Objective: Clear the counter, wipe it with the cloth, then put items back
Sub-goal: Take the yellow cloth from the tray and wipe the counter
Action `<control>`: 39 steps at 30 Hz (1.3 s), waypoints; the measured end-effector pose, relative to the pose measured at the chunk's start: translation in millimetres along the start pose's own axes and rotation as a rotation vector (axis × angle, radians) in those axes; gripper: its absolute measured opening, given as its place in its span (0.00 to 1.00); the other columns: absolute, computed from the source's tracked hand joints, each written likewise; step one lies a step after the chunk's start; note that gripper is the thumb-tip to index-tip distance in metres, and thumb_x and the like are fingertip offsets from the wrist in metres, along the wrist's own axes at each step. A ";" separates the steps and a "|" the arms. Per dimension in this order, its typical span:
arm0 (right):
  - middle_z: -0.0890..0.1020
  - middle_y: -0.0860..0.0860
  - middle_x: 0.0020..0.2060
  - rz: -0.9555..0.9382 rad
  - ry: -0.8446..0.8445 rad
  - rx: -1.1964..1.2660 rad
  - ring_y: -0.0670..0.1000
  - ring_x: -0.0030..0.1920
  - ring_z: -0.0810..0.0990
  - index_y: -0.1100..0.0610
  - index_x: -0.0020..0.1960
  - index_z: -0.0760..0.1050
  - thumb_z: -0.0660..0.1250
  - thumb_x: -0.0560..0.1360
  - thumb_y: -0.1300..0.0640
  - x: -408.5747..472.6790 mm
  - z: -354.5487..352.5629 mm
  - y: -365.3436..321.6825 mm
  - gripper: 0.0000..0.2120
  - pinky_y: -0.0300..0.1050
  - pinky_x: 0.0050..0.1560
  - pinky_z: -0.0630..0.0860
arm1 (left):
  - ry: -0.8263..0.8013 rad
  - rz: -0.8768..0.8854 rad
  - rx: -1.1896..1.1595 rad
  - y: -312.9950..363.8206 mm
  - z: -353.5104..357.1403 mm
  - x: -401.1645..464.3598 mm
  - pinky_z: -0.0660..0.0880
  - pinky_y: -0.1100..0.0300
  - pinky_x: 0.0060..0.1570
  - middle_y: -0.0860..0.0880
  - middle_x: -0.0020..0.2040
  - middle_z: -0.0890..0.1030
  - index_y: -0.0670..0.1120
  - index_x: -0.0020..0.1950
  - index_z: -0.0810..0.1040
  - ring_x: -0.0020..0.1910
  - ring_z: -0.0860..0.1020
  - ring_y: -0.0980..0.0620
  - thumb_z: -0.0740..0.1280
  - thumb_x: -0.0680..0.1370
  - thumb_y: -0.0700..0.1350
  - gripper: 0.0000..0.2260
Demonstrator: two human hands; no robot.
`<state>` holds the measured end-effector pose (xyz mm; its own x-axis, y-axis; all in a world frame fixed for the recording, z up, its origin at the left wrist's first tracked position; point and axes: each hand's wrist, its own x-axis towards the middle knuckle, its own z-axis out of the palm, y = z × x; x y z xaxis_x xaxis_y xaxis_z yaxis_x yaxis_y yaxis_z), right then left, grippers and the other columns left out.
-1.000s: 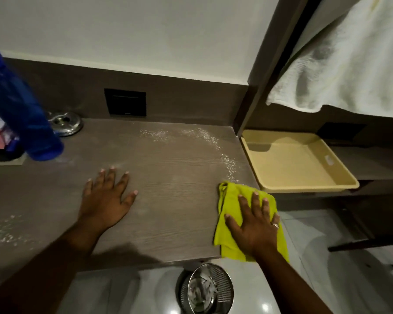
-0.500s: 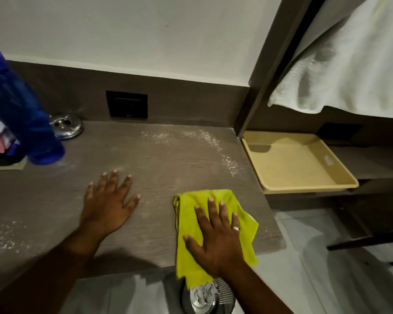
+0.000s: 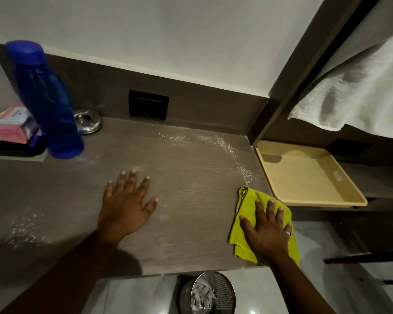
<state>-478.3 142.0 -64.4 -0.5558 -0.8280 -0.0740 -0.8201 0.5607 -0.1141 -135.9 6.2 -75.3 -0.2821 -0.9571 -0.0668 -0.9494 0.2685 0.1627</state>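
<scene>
At the near right corner of the counter (image 3: 191, 177), the yellow cloth (image 3: 247, 207) is pressed flat under the right hand (image 3: 267, 232), fingers spread and laid on top rather than closed around it. The left hand (image 3: 125, 207) is rested palm down mid-counter, fingers splayed, nothing held. White powder (image 3: 227, 147) is scattered far right. A blue bottle (image 3: 45, 100) is stood far left.

Both forearms are bare, with no sleeve in view as far up as the near edge of the picture. The left hand (image 3: 125, 207) wears nothing on its fingers or wrist. The right hand (image 3: 267, 232) wears a pale, silvery ring (image 3: 288, 233) on one of its right-side fingers. The fingernails on both hands are short and plain
</scene>
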 end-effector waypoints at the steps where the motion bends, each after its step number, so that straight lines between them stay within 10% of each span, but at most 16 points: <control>1: 0.45 0.49 0.80 -0.005 0.003 -0.001 0.56 0.79 0.42 0.43 0.78 0.49 0.49 0.73 0.28 -1.1 0.5 -7.1 0.38 0.66 0.75 0.45 | 0.010 0.001 -0.003 0.0 1.9 0.6 0.44 0.43 0.74 0.48 0.80 0.47 0.58 0.78 0.47 0.79 0.44 0.45 0.40 0.74 0.71 0.35; 8: 0.41 0.49 0.78 -0.261 -0.018 -0.042 0.58 0.79 0.40 0.44 0.78 0.46 0.39 0.69 0.26 -57.9 8.7 -38.7 0.42 0.64 0.74 0.40 | -0.003 -0.022 -0.007 3.2 -2.5 -3.2 0.44 0.43 0.74 0.48 0.80 0.48 0.57 0.78 0.49 0.79 0.46 0.45 0.43 0.75 0.70 0.34; 12: 0.60 0.53 0.77 -0.330 0.079 -0.063 0.60 0.77 0.56 0.50 0.73 0.68 0.43 0.73 0.28 -57.8 6.4 -54.3 0.40 0.69 0.65 0.64 | -0.043 -0.049 -0.024 7.1 -12.2 -1.3 0.43 0.44 0.74 0.49 0.80 0.49 0.57 0.78 0.51 0.79 0.45 0.46 0.36 0.68 0.71 0.40; 16: 0.43 0.49 0.79 -0.434 0.195 -0.013 0.59 0.77 0.54 0.48 0.78 0.51 0.41 0.72 0.28 -32.9 13.7 -104.5 0.40 0.60 0.59 0.64 | -0.011 -0.105 -0.061 3.3 -21.4 17.8 0.43 0.45 0.75 0.50 0.80 0.48 0.56 0.78 0.51 0.79 0.45 0.47 0.33 0.65 0.71 0.44; 23: 0.78 0.52 0.66 -0.637 0.071 -0.116 0.60 0.69 0.66 0.45 0.66 0.76 0.54 0.72 0.32 33.8 19.3 -187.9 0.30 0.60 0.71 0.44 | -0.003 -0.239 -0.063 -7.5 -35.0 46.0 0.47 0.46 0.77 0.50 0.81 0.46 0.55 0.79 0.48 0.79 0.46 0.48 0.37 0.76 0.64 0.32; 27: 0.71 0.49 0.72 -0.681 0.005 -0.165 0.60 0.71 0.71 0.43 0.71 0.69 0.45 0.77 0.34 84.8 8.1 -235.0 0.29 0.59 0.69 0.43 | -0.020 -0.211 -0.027 -13.7 -29.9 49.2 0.75 0.35 0.54 0.37 0.61 0.80 0.42 0.58 0.82 0.57 0.80 0.35 0.36 0.79 0.60 0.39; 31: 0.45 0.48 0.80 -0.806 -0.077 -0.039 0.57 0.79 0.39 0.41 0.78 0.47 0.42 0.75 0.31 132.2 18.0 -290.3 0.33 0.63 0.72 0.31 | 0.032 -0.210 -0.017 -15.4 -10.0 55.8 0.70 0.42 0.56 0.36 0.56 0.82 0.40 0.54 0.83 0.54 0.80 0.36 0.40 0.80 0.59 0.36; 39: 0.49 0.45 0.79 -0.866 -0.043 -0.014 0.52 0.79 0.44 0.40 0.77 0.52 0.51 0.74 0.31 183.9 20.7 -281.3 0.34 0.61 0.75 0.38 | -0.036 -0.231 -0.050 -17.1 -14.6 62.1 0.71 0.29 0.52 0.34 0.60 0.80 0.39 0.58 0.82 0.56 0.79 0.29 0.36 0.76 0.65 0.43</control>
<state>-347.0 -168.1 -66.5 0.2708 -0.9626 -0.0040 -0.9540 -0.2678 -0.1351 -135.2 -59.4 -67.9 -0.0642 -0.9876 -0.1431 -0.9815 0.0366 0.1879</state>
